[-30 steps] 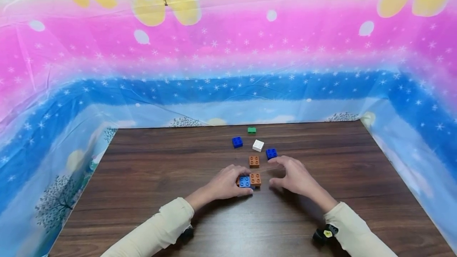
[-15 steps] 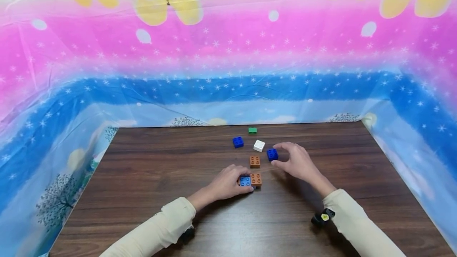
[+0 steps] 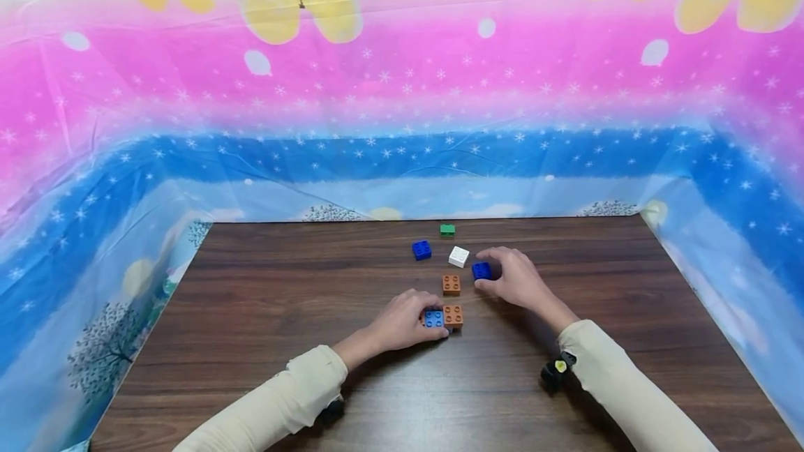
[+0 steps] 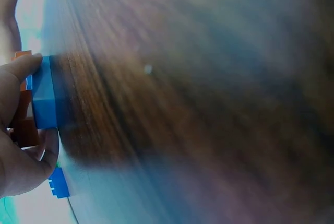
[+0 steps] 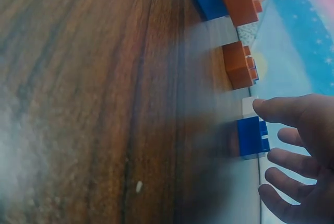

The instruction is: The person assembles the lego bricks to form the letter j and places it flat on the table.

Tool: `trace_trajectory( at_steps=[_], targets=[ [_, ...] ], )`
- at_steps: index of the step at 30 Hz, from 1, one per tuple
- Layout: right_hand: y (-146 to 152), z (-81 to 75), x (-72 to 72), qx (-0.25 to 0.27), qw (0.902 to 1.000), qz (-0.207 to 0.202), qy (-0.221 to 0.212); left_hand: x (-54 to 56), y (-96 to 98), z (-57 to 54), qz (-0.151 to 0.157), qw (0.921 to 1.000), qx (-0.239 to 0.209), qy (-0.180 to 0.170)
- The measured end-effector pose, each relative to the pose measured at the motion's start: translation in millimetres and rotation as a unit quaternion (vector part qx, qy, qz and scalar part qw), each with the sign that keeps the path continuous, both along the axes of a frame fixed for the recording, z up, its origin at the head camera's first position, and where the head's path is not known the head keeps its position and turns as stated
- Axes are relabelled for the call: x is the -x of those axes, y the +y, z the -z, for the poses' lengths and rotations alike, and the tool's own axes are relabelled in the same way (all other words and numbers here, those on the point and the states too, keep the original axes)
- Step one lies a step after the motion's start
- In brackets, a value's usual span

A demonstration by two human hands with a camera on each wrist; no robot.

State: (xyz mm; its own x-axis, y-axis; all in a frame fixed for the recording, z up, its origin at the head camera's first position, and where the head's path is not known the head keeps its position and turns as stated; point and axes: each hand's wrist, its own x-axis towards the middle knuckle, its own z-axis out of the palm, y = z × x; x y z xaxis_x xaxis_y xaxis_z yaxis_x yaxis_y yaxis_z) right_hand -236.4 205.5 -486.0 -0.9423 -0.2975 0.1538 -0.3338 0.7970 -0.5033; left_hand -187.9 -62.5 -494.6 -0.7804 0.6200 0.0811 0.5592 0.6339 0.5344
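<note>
right hand [image 3: 518, 281]: thumb and index finger stand wide, on either side of a dark blue brick [image 3: 481, 270] that sits studs-up on the worktop [image 3: 264, 284]; contact cannot be told for certain. left hand [image 3: 398, 323]: fingers pinch the brick assembly [image 3: 453, 316], orange and blue pieces joined, on the near part of the worktop.

technique, my judgement: square the right thumb and index to opposite side walls before closing, and grip low so the studs stay free. the white brick [image 3: 458, 257] sits just beside, so keep the fingertip on that side tight in (a nudge there would be easy). left pinch looks well placed for steadying; firm, without tilting, should do.

markings: no brand or label legible; any lettering on the studs is too small to read. black wrist device [image 3: 551, 375] at the right cuff shows a yellow patch, unreadable.
</note>
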Motion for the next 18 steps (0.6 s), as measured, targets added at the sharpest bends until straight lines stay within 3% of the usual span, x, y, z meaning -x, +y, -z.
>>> trace_trajectory(
  at_steps=[11, 18],
  targets=[
    [1.9, 10.2, 6.7, -0.001, 1.0000, -0.004, -0.009, -0.9, -0.4, -0.3, -0.002, 0.9999, 0.013, -0.009],
    [2.2, 9.7, 7.0, -0.007, 0.9999, 0.004, -0.015, 0.4, 0.9, 1.3, 0.003, 1.0000, 0.002, 0.008]
  ],
)
